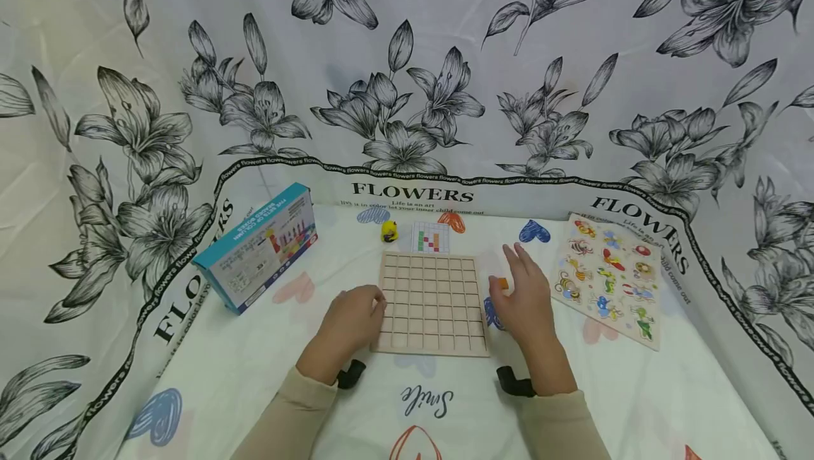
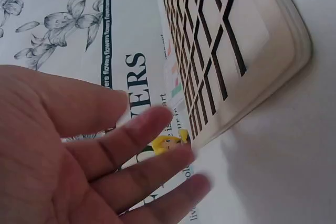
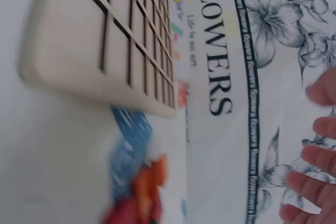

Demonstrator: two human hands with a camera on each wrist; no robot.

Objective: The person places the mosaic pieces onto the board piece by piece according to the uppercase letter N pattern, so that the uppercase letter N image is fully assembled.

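Note:
A wooden board with a square grid of shallow cells (image 1: 432, 304) lies flat on the table between the two hands. My left hand (image 1: 350, 319) is beside the board's left edge, its fingers (image 2: 142, 177) loosely extended and holding nothing. To the right of the board my right hand (image 1: 526, 301) is raised with fingers spread and nothing in its grasp. Just beyond its thumb a small orange piece (image 1: 503, 282) shows. The right wrist view has blurred orange pieces (image 3: 149, 182) and a red one (image 3: 123, 212) below the board; the head view hides most of them behind the hand.
Behind the board are a small yellow figure (image 1: 389, 232) and a pattern card with coloured squares (image 1: 431, 237). A blue-and-white box (image 1: 257, 248) stands at the left. A wooden puzzle board with insects (image 1: 607, 276) lies at the right. Floral cloth (image 1: 407, 128) rises behind the table.

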